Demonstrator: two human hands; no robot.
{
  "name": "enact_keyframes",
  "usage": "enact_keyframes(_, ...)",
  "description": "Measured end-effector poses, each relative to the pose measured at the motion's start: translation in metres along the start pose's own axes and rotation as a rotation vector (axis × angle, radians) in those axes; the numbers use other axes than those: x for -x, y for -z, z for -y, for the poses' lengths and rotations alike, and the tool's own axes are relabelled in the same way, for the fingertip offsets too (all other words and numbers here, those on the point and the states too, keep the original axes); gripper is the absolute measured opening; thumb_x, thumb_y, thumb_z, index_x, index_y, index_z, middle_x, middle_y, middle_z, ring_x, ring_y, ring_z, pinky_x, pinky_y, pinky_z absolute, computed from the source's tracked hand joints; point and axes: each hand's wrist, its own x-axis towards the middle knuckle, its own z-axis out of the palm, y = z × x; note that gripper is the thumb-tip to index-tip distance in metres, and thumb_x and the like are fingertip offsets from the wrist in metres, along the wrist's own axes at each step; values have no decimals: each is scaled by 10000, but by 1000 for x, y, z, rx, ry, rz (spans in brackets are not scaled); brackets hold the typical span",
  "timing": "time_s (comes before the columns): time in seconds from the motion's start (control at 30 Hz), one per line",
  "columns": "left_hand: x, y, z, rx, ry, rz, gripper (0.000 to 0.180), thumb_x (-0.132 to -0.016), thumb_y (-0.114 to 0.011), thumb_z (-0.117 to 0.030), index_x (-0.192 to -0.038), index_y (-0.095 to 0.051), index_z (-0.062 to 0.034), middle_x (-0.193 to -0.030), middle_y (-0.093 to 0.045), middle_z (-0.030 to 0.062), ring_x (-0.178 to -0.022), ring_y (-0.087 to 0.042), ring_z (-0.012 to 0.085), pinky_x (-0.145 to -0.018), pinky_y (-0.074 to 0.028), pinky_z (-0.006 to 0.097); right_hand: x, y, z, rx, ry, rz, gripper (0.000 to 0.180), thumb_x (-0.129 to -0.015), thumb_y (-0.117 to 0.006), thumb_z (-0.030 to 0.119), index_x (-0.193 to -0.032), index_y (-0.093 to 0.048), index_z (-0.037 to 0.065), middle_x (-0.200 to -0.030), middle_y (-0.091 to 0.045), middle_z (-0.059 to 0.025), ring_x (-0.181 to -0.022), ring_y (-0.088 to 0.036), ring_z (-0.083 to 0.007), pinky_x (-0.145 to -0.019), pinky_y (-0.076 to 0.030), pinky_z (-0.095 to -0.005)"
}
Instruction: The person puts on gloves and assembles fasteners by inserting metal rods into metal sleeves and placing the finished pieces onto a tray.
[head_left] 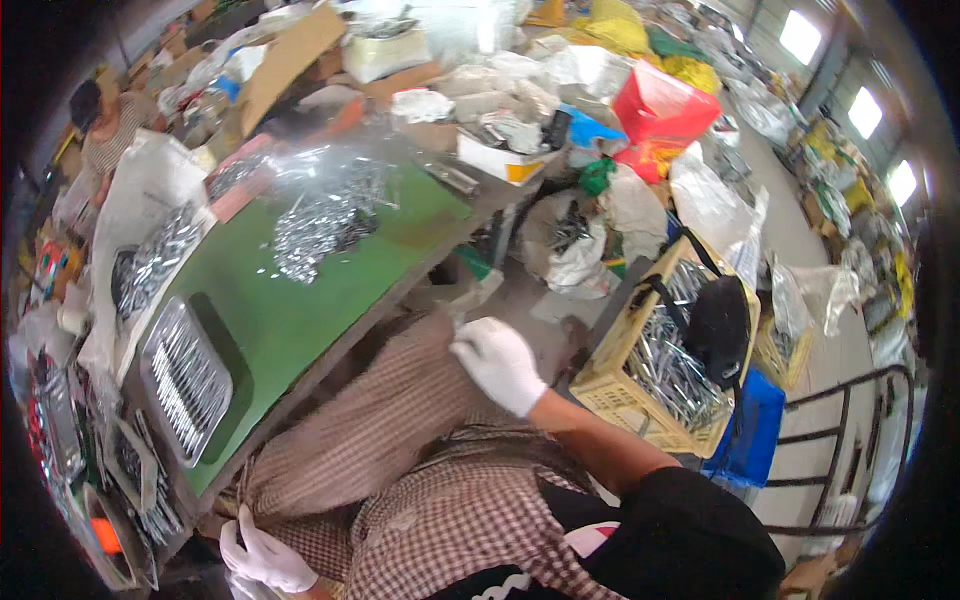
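Observation:
A brown checked apron (370, 400) is spread over my lap, up against the front of the green-topped table (340, 290). My left hand (265, 557), in a white glove, is at the apron's lower left, its fingertips pinched on the cloth's edge. Also white-gloved, my right hand (500, 368) is at the apron's upper right edge, with fingers curled against the fabric; its fingertips are partly hidden. On the table a metal tray (228, 385) holds a row of slim shiny metal pieces. Farther back lies a loose heap of small shiny metal parts (325, 215).
To my right stands a yellow crate (640, 405) of metal rods, with a black bag (718, 330) on it. Beside it are a blue bin (755, 430) and a black metal frame (840, 435). A white sack (150, 190) of parts borders the table's left. A person (115, 130) is at the far left.

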Motion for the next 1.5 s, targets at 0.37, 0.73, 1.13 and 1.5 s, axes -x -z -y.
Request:
enact_keyframes(0.37, -36, 39, -99, 269, -139, 106, 263, -1006, -608, -198, -1159, -748, -35, -1185, -702, 191, -1038, -678, 370, -912, -547, 476, -3, 105, -91, 325, -11, -319, 148, -834, -656, 153, -916, -704, 40, -899, -691, -180, -890, -663, -390, -817, -523, -498)
enact_keyframes(0.73, -63, -4, -155, 560, -326, 166, 261, -975, -640, -87, -1214, -731, -32, -1194, -687, 210, -1093, -653, 394, -965, -524, 462, 143, 335, -206, 1036, -1038, -536, 579, -855, -744, 478, -1228, -656, 43, -1126, -702, -227, -1052, -681, -406, -913, -546, -490)
enact_keyframes(1.13, -45, -46, -137, 596, -168, 389, 319, -1005, -569, -42, -1311, -641, 16, -1349, -586, 223, -1243, -567, 417, -1018, -480, 491, 165, 350, -293, 407, -895, -762, 378, -919, -678, 284, -1160, -684, -7, -1060, -727, -248, -1004, -700, -405, -891, -520, -446)
enact_keyframes(1.5, -55, -39, -132, 618, -186, 384, 302, -978, -575, -9, -1267, -650, 40, -1300, -616, 225, -1201, -590, 409, -1044, -463, 475, 121, 341, -279, 630, -533, -843, 278, -955, -651, 208, -1143, -700, 10, -1087, -713, -243, -1012, -675, -400, -913, -504, -425)
